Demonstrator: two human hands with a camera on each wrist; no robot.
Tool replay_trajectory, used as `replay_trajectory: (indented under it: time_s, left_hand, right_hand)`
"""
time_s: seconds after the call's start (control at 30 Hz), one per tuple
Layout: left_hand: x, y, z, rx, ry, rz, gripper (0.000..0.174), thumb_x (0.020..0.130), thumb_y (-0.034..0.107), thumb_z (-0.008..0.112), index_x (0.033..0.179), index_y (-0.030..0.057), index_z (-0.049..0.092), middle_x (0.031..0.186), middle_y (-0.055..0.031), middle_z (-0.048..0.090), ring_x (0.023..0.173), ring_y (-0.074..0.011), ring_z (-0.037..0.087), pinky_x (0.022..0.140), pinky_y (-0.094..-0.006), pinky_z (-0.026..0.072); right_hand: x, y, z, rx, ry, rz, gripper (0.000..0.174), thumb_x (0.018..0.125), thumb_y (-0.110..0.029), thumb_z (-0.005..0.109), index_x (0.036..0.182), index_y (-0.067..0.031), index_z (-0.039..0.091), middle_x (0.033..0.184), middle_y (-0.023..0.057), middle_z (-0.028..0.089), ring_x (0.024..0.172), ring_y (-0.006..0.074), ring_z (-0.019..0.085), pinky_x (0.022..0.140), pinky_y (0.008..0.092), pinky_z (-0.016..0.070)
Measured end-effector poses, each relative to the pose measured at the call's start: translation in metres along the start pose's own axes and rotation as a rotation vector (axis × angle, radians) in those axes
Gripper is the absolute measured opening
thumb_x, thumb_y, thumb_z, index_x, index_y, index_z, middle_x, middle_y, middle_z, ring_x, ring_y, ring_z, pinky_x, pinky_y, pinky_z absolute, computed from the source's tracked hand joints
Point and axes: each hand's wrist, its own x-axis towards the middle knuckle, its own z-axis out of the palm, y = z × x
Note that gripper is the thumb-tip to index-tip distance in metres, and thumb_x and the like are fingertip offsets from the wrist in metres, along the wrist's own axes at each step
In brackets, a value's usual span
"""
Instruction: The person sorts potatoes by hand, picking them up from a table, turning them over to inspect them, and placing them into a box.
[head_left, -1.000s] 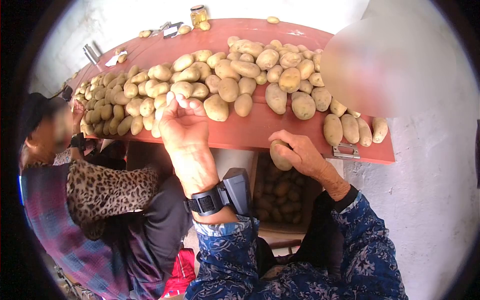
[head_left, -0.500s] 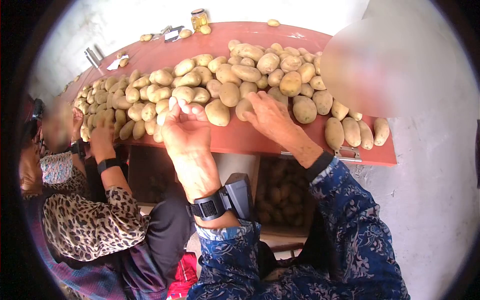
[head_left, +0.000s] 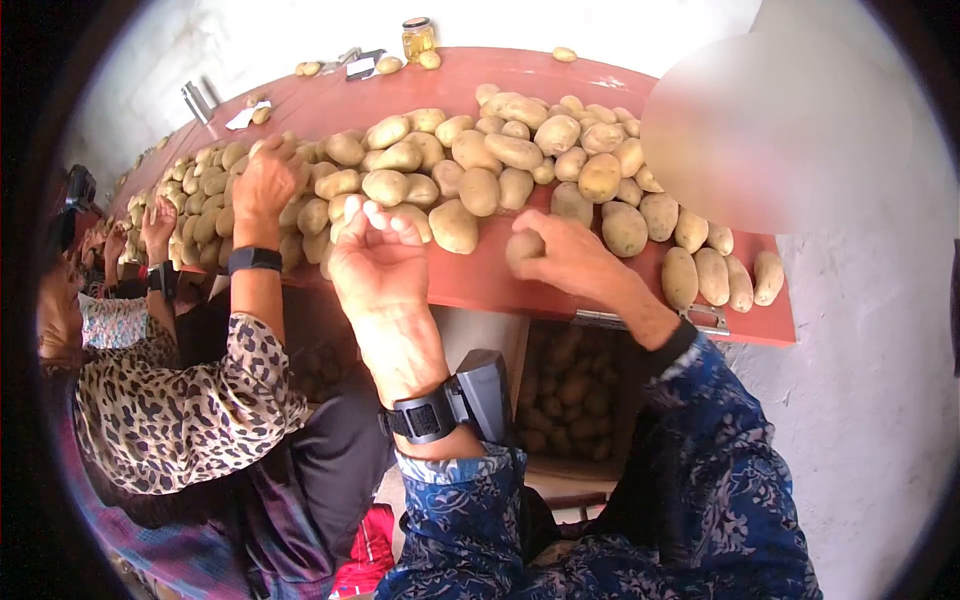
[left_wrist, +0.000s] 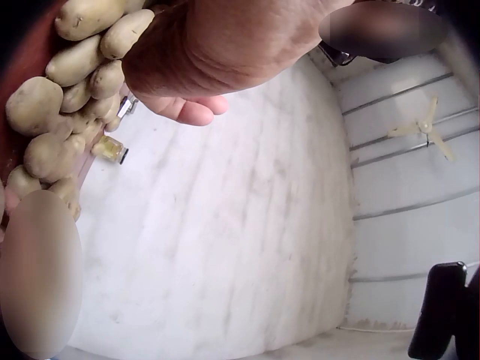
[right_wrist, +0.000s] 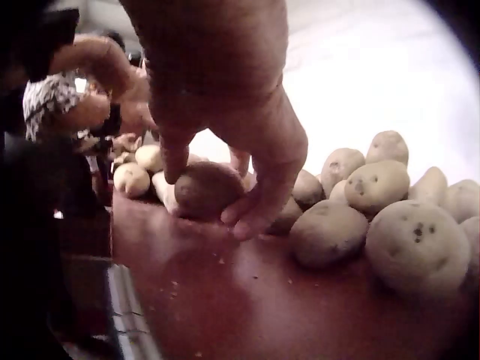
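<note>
Dozens of pale-brown, oval, smooth-skinned potatoes (head_left: 387, 187) lie heaped along the red, flat tabletop (head_left: 480, 285), and at the left another person's hand (head_left: 268, 180), banded in black at the wrist, reaches over them. Next comes the wearer's left hand (head_left: 380, 270), palm turned up beside the heap, fingers loosely bent and, as far as I can see, holding nothing. To its right, the right hand (head_left: 580, 262) grips one small, rounded brown potato (right_wrist: 208, 189) near the table's front edge; whether it touches the surface, I can't tell. I'd judge it light, firm and dry, perhaps a touch dusty, unlikely to slip but easily rolled or bruised if dropped. Thumb and fingers around its widest part look the surest hold.
</note>
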Motion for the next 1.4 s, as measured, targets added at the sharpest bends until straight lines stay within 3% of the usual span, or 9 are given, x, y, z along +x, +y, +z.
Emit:
replay_trajectory:
  time_s: [0.1, 0.2, 0.37, 0.53, 0.7, 0.8, 1.03, 1.1, 1.4]
  left_hand:
    - [0.001, 0.001, 0.0, -0.023, 0.034, 0.003, 0.014, 0.086, 0.002, 0.052, 0.099, 0.0037, 0.058, 0.079, -0.0055, 0.061, 0.066, -0.0141, 0.058, 0.062, -0.0298, 0.0511]
    - [-0.004, -0.001, -0.001, -0.014, 0.032, 0.004, 0.012, 0.086, 0.002, 0.052, 0.097, 0.0037, 0.058, 0.078, -0.0054, 0.061, 0.066, -0.0142, 0.058, 0.061, -0.0298, 0.0511]
    - [-0.006, -0.009, -0.002, -0.035, 0.013, -0.021, 0.018, 0.087, 0.005, 0.053, 0.105, 0.008, 0.054, 0.079, -0.0024, 0.06, 0.067, -0.0132, 0.056, 0.059, -0.0276, 0.0482]
    - [-0.003, -0.01, -0.003, -0.037, 0.008, -0.021, 0.01, 0.088, 0.006, 0.052, 0.096, 0.004, 0.058, 0.079, -0.0043, 0.061, 0.066, -0.0136, 0.058, 0.061, -0.0303, 0.0507]
    - [0.0, -0.007, -0.003, 0.021, -0.07, 0.0, 0.012, 0.089, 0.006, 0.052, 0.098, 0.0048, 0.058, 0.08, -0.0039, 0.061, 0.067, -0.0131, 0.058, 0.062, -0.0297, 0.0503]
    - [-0.001, -0.004, 0.002, 0.017, 0.022, 0.025, 0.014, 0.088, 0.005, 0.053, 0.1, 0.0047, 0.058, 0.08, -0.0045, 0.061, 0.068, -0.0129, 0.058, 0.062, -0.0299, 0.0504]
    - [-0.009, -0.004, 0.013, 0.044, 0.108, 0.052, 0.013, 0.084, 0.003, 0.057, 0.096, 0.0048, 0.057, 0.078, -0.0016, 0.059, 0.067, -0.0118, 0.056, 0.059, -0.0268, 0.0454]
    - [-0.005, -0.004, 0.006, 0.002, 0.047, 0.027, 0.019, 0.087, 0.003, 0.053, 0.105, 0.0039, 0.056, 0.081, -0.005, 0.061, 0.07, -0.0144, 0.058, 0.061, -0.0287, 0.0502]
    - [-0.004, -0.001, 0.001, -0.014, -0.111, 0.052, 0.017, 0.087, 0.003, 0.054, 0.103, 0.0036, 0.057, 0.079, -0.0047, 0.061, 0.069, -0.0141, 0.057, 0.06, -0.0284, 0.0494]
  right_hand:
    - [-0.032, -0.015, -0.019, 0.177, -0.27, -0.052, 0.041, 0.069, -0.024, 0.065, 0.103, -0.0037, 0.054, 0.09, 0.0205, 0.062, 0.086, 0.0385, 0.06, 0.074, 0.0439, 0.0472]
    - [-0.052, -0.008, -0.019, -0.009, -0.414, -0.22, 0.041, 0.069, -0.024, 0.065, 0.105, -0.0053, 0.056, 0.086, 0.0211, 0.062, 0.084, 0.0389, 0.06, 0.073, 0.0447, 0.0476]
    - [-0.063, -0.018, -0.023, -0.243, -0.611, -0.078, 0.043, 0.07, -0.024, 0.066, 0.106, -0.0047, 0.055, 0.089, 0.0198, 0.063, 0.086, 0.0384, 0.06, 0.073, 0.0453, 0.0479]
    - [-0.038, -0.023, -0.021, -0.246, -0.131, -0.304, 0.034, 0.076, -0.018, 0.064, 0.105, -0.0048, 0.053, 0.097, 0.017, 0.06, 0.094, 0.0353, 0.058, 0.079, 0.0463, 0.0468]
    - [0.003, -0.022, -0.007, -0.317, 0.08, -0.287, 0.036, 0.076, -0.011, 0.065, 0.109, -0.0049, 0.053, 0.107, 0.0135, 0.051, 0.103, 0.0325, 0.052, 0.082, 0.0441, 0.0471]
    - [0.026, -0.023, 0.0, -0.379, 0.186, -0.297, 0.038, 0.072, -0.008, 0.067, 0.107, -0.0052, 0.053, 0.106, 0.0128, 0.05, 0.103, 0.0322, 0.051, 0.082, 0.0431, 0.047]
    - [0.063, -0.01, 0.022, -0.51, 0.266, -0.384, 0.038, 0.067, -0.003, 0.067, 0.102, -0.0061, 0.053, 0.104, 0.0123, 0.049, 0.1, 0.0323, 0.05, 0.084, 0.0438, 0.0442]
    - [0.072, -0.003, 0.03, -0.528, 0.24, -0.434, 0.035, 0.072, -0.001, 0.057, 0.106, -0.008, 0.057, 0.099, 0.0146, 0.052, 0.096, 0.0318, 0.052, 0.085, 0.0433, 0.0415]
    - [0.082, -0.002, 0.035, -0.438, 0.252, -0.39, 0.047, 0.067, -0.001, 0.06, 0.112, -0.0106, 0.055, 0.105, 0.0144, 0.05, 0.099, 0.0357, 0.049, 0.087, 0.0442, 0.0412]
